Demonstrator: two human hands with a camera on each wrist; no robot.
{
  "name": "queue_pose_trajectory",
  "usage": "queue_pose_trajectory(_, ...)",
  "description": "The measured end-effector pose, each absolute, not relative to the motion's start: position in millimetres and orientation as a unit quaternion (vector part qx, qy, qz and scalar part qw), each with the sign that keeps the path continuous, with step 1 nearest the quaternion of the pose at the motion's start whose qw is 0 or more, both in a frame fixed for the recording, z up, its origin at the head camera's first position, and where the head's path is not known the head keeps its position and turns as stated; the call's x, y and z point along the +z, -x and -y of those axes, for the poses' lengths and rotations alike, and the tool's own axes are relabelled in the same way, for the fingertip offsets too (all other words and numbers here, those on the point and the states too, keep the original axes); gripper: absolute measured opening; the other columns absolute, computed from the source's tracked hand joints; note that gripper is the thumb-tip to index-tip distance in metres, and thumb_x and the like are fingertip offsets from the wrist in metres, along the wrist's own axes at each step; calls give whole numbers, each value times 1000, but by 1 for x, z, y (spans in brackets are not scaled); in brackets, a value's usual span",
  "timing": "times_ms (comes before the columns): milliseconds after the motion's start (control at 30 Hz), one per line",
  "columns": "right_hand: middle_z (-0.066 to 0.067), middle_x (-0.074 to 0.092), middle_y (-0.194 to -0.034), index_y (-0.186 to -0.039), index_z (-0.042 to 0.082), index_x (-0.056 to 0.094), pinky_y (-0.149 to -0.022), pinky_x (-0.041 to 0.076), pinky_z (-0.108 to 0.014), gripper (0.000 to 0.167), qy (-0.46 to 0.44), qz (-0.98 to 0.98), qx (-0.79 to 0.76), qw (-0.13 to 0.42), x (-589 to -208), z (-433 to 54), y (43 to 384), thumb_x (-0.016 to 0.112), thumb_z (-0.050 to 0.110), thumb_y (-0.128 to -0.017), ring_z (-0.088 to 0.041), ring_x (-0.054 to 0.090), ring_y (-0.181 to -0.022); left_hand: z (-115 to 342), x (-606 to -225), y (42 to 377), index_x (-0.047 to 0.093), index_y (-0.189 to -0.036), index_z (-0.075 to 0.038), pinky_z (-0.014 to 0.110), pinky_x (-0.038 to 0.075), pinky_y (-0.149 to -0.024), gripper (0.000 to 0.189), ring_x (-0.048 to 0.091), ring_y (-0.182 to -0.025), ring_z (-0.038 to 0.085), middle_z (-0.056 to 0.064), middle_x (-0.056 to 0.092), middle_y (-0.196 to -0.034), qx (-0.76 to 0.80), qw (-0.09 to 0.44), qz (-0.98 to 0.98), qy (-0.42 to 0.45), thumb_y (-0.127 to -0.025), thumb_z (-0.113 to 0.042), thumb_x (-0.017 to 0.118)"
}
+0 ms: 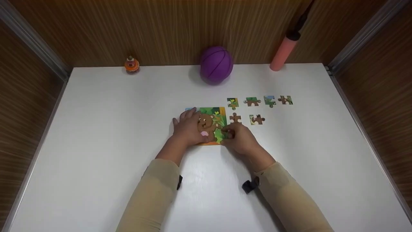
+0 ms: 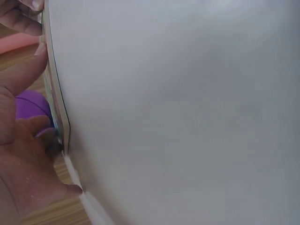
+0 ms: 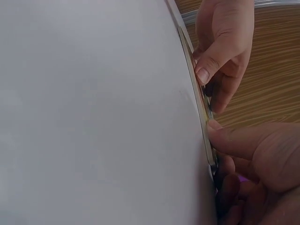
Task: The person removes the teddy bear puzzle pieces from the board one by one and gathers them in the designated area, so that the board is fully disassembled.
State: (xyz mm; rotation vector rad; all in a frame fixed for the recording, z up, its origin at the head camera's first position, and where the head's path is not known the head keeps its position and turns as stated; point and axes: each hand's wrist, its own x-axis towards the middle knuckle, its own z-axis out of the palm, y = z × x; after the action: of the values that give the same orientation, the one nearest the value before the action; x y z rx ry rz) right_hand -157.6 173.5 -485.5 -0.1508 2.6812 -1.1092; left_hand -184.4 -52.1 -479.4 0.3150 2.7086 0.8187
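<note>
A square jigsaw puzzle board [image 1: 209, 125] with a brown bear on a green background lies on the white table. My left hand [image 1: 190, 129] rests over its left side, fingers spread and thumb low on the picture. At the board's right edge, my right hand [image 1: 239, 137] grips with thumb and curled fingers near the front corner. The right wrist view shows that thumb [image 3: 234, 140] against the thin edge, with the other fingers partly hidden behind it. Loose jigsaw pieces [image 1: 252, 101] lie beyond and to the right, one piece [image 1: 235, 118] just above the right hand.
A purple ball [image 1: 216, 65] stands at the back of the table by the wood-grain panel. To its left is a small orange toy [image 1: 132, 65]; a pink hand pump [image 1: 284, 53] leans at the back right. Wood-grain walls [image 1: 370, 64] border the sides.
</note>
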Motion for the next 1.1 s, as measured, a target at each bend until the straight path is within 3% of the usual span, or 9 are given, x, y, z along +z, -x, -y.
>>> queue_pose_trajectory(267, -10, 60, -97, -125, 2, 73, -72, 46, -37, 39, 39, -916, -380, 120, -487, -172, 155, 84, 2, -88, -24, 54, -88, 55, -482, 186, 24, -169, -8, 69, 7, -125, 122, 11, -162, 32, 8, 14, -177, 276, 155, -944, -97, -77, -50, 93)
queue_pose_trajectory(767, -9, 60, -95, -122, 1, 72, -74, 46, -37, 39, 24, -908, -401, 121, -485, -170, 156, 85, -1, -85, -24, 55, -88, 50, -475, 190, 26, -169, -9, 67, 3, -126, 121, 9, -162, 33, 9, 15, -177, 280, 179, -941, -72, -77, -42, 96)
queue_pose_trajectory(1100, -10, 61, -100, -120, 4, 67, -76, 48, -39, 41, 27, -906, -413, 92, -489, -168, 149, 84, -5, -83, -26, 55, -91, 48, -472, 191, 24, -169, -8, 69, 6, -125, 120, 10, -162, 32, 9, 15, -177, 261, 187, -944, -79, -79, -47, 93)
